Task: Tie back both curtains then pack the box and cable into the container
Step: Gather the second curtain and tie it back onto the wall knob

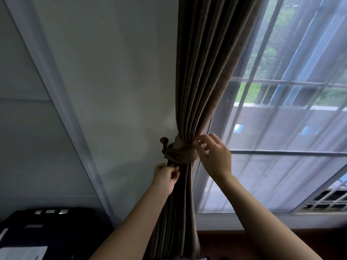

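A brown curtain [202, 72] hangs gathered beside the window. A matching fabric tieback [180, 153] is wrapped round its waist and runs to a dark wooden hook [164, 142] on the wall. My left hand [165, 178] sits just below the tieback and pinches the curtain's left folds. My right hand [216, 153] is at the tieback's right side, its fingertips pinching a curtain fold just above the band. No box, cable or container can be made out.
A sheer white curtain [281, 128] covers the barred window on the right. The white wall [112, 91] is on the left. A dark piece of furniture or device [48, 228] with pale labels stands at the lower left. A wooden sill runs under the window.
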A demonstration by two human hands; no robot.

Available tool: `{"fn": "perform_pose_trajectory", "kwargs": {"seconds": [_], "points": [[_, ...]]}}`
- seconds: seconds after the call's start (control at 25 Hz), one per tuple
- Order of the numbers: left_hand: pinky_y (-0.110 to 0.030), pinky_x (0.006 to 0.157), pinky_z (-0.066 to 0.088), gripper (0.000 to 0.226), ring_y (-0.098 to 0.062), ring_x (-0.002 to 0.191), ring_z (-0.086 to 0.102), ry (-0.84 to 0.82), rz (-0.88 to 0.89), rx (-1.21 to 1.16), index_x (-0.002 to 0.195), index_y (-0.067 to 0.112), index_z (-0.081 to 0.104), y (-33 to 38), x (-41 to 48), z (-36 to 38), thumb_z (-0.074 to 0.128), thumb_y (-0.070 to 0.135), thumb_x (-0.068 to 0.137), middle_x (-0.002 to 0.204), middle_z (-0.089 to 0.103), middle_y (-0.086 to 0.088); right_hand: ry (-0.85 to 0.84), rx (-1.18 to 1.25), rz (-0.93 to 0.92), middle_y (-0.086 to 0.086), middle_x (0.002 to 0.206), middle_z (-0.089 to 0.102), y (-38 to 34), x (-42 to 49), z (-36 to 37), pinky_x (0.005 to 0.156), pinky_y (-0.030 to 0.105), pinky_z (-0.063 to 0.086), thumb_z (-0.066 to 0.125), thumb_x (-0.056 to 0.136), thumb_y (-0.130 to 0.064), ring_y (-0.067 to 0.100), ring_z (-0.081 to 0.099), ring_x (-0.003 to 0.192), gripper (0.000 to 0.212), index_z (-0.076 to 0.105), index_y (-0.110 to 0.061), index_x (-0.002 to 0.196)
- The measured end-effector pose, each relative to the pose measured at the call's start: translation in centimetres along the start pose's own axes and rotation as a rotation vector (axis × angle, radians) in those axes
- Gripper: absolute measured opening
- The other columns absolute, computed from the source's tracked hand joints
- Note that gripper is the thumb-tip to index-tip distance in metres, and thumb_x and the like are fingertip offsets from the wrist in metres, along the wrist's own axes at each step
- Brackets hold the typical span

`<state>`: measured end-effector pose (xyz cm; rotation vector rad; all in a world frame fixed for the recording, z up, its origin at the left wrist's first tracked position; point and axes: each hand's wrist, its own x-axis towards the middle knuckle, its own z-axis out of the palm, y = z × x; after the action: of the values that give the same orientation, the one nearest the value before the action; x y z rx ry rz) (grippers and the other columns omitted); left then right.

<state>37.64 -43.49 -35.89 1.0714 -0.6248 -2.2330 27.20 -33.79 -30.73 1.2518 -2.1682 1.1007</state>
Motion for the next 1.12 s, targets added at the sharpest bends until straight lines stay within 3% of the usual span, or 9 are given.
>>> {"fn": "perform_pose_trajectory", "kwargs": {"seconds": [0.12,0.2,0.28,0.6,0.72,0.8,0.88,1.0,1.12], "points": [[-0.019,0.061,0.041,0.022,-0.013,0.07,0.052,0.071,0.432,0.441,0.089,0.02,0.055,1.2,0.5,-1.3,0.047,0.0,0.089,0.087,0.056,-0.004,-0.015,0.095,0.089,0.001,0.088,0.067,2.7,-0.9,-0.5,0.055,0.034,0.053,0.062,0.089,-0.023,0.008,0.056,0.058,0.01,0.068,-0.017,0.093],[-0.007,0.067,0.041,0.019,-0.011,0.076,0.055,-0.095,0.858,0.922,0.099,0.016,0.065,3.0,0.9,-1.5,0.056,0.003,0.088,0.098,0.058,0.002,-0.111,0.101,0.025,0.002,0.089,0.068,3.8,-1.3,-0.5,0.059,0.038,0.056,0.063,0.089,-0.023,0.013,0.062,0.061,0.013,0.07,-0.017,0.098],[0.001,0.071,0.037,0.024,-0.009,0.077,0.054,-0.323,1.089,1.229,0.108,0.005,0.066,4.8,1.6,-1.1,0.061,0.001,0.085,0.101,0.056,0.002,-0.185,0.034,-0.084,-0.001,0.088,0.067,3.9,-1.0,-0.3,0.057,0.036,0.055,0.061,0.09,-0.028,0.015,0.065,0.064,0.016,0.068,-0.022,0.103],[-0.022,0.065,0.039,0.013,-0.021,0.078,0.061,-0.503,1.222,1.636,0.094,0.003,0.065,7.6,2.5,-0.9,0.061,0.014,0.089,0.089,0.065,-0.011,-0.13,-0.195,-0.389,0.002,0.085,0.064,3.6,1.3,0.0,0.042,0.033,0.049,0.05,0.089,-0.036,0.028,0.062,0.056,0.016,0.054,-0.025,0.101],[-0.016,0.067,0.041,0.012,-0.018,0.075,0.06,-0.375,1.301,1.46,0.094,0.002,0.068,7.1,2.2,-1.5,0.059,0.008,0.089,0.086,0.067,-0.01,-0.063,-0.009,-0.201,0.002,0.09,0.066,2.9,1.6,0.1,0.053,0.034,0.051,0.047,0.094,-0.032,0.024,0.064,0.063,0.016,0.057,-0.02,0.101],[-0.014,0.071,0.046,0.012,-0.015,0.074,0.062,-0.153,1.252,1.202,0.095,0.005,0.068,5.1,1.9,-3.0,0.058,0.008,0.09,0.085,0.067,-0.005,-0.043,0.188,0.058,0.004,0.094,0.067,3.9,0.2,1.0,0.063,0.033,0.051,0.05,0.094,-0.022,0.02,0.066,0.07,0.015,0.057,-0.014,0.105],[-0.026,0.083,0.052,0.017,-0.018,0.083,0.066,-0.009,0.999,1.081,0.102,0.006,0.067,2.8,2.3,-4.4,0.054,0.006,0.091,0.093,0.069,-0.007,-0.205,0.329,0.273,0.008,0.106,0.065,5.1,-2.3,2.3,0.078,0.041,0.053,0.045,0.092,-0.007,0.025,0.066,0.089,0.024,0.056,-0.011,0.113],[-0.035,0.102,0.044,0.045,-0.022,0.115,0.057,-0.116,0.479,1.217,0.129,0.013,0.054,0.6,3.3,-4.9,0.053,0.006,0.085,0.126,0.061,-0.009,-0.701,0.565,0.533,-0.001,0.138,0.042,5.1,-4.7,3.2,0.101,0.035,0.041,0.033,0.085,0.011,0.02,0.045,0.128,0.064,0.028,-0.013,0.145],[-0.035,0.089,0.048,0.05,-0.023,0.1,0.061,-0.228,0.35,1.295,0.127,0.019,0.053,0.1,3.1,-4.0,0.057,0.016,0.077,0.108,0.066,-0.008,-0.937,0.602,0.472,-0.006,0.133,0.038,4.4,-3.9,4.7,0.108,0.038,0.034,0.039,0.086,0.007,0.013,0.036,0.125,0.073,0.014,-0.022,0.149]]}}
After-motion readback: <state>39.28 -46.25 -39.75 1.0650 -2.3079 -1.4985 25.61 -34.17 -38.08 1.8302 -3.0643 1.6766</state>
